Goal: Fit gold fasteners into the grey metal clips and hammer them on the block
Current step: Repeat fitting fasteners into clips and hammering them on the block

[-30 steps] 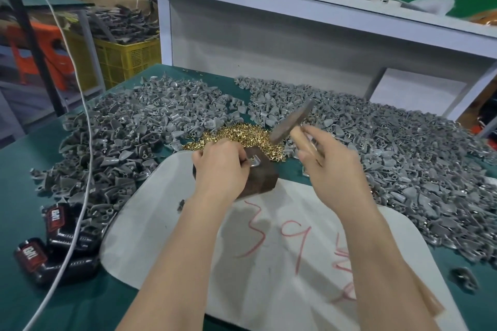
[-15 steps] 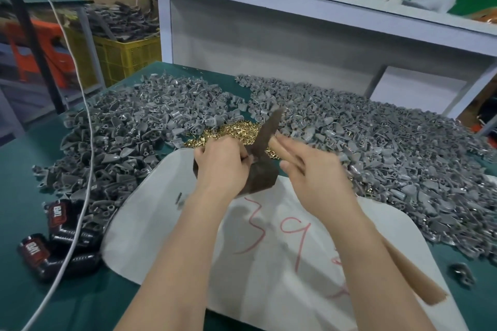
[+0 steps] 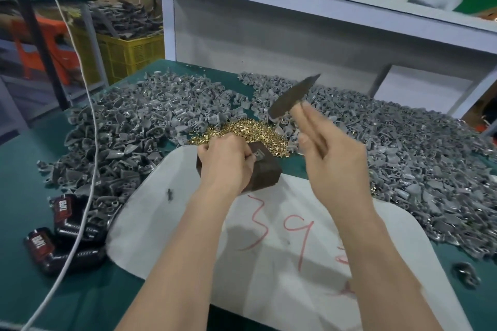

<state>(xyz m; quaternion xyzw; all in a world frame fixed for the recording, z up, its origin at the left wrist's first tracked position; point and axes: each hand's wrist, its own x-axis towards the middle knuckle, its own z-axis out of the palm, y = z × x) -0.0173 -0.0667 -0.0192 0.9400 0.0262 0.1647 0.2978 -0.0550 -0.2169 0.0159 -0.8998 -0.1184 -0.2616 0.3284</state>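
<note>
A dark metal block stands on a white sheet at the table's middle. My left hand rests on the block and pinches a grey metal clip on its top. My right hand grips the wooden handle of a hammer, whose dark head is raised above and to the right of the block, blurred by motion. A small heap of gold fasteners lies just behind the block. Piles of grey clips spread to the left and to the right.
The white sheet bears red writing. Black and red tape packs and a white cable lie at the left. A white shelf rises behind the table. One loose clip sits at the right front.
The hammer head came down onto the block half a second ago and has swung back up to the right. My left hand has stayed on the clip and block.
</note>
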